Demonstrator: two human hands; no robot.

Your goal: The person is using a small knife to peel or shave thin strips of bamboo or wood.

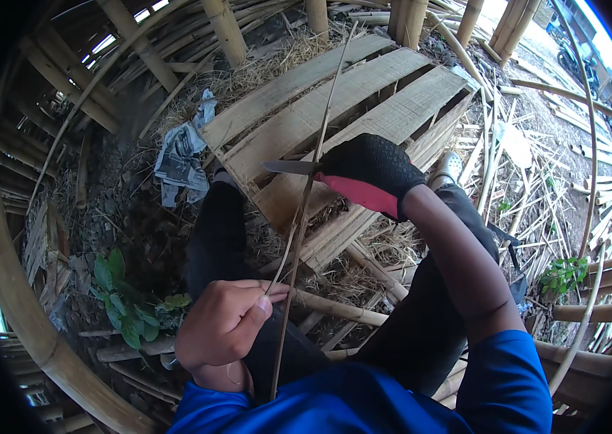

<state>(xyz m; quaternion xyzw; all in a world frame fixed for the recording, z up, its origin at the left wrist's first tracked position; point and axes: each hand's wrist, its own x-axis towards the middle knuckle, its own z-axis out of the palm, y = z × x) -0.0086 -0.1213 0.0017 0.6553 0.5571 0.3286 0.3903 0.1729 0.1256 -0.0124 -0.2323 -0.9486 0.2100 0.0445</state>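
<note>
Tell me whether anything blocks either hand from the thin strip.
Nothing visible does: the left hand pinches the thin strip, and the knife in the gloved right hand appears to meet it farther along. The slatted wooden crate lies beyond, not between.

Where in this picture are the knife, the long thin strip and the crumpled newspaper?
Knife (290,167), head view: on the bare blade.
Long thin strip (306,192), head view: on the stretch just below the blade in the picture.
Crumpled newspaper (180,160), head view: on its printed sheets.
</note>
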